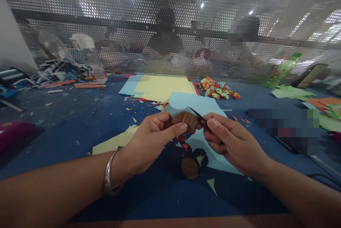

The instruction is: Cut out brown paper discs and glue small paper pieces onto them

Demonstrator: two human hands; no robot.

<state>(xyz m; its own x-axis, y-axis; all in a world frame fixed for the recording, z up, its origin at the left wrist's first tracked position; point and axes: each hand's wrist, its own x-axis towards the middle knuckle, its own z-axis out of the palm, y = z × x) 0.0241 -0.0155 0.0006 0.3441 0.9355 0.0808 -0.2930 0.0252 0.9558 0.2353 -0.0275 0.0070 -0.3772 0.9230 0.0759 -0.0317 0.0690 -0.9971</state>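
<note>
Between the thumb and fingers of my left hand (pixel 151 135) is a brown, wood-patterned round piece (pixel 188 119). My right hand (pixel 226 135) is closed on a slim dark pointed blade (pixel 196 113). Its handle is hidden in my fingers, so I cannot tell whether it belongs to scissors or a knife. The blade points up and left, beside the round piece's right edge. Behind and under both hands lies a light blue paper sheet (pixel 207 105) with curved cut edges. A second brown disc (pixel 189 168) rests on the dark blue tabletop below my hands.
Stacked yellow sheets (pixel 162 87) lie at the back, near a pile of small coloured paper pieces (pixel 217 87). Paper scraps (pixel 212 186) are scattered about. A lidded bottle (pixel 89 55) stands back left; a perforated screen (pixel 128 25) borders the table, with people behind it.
</note>
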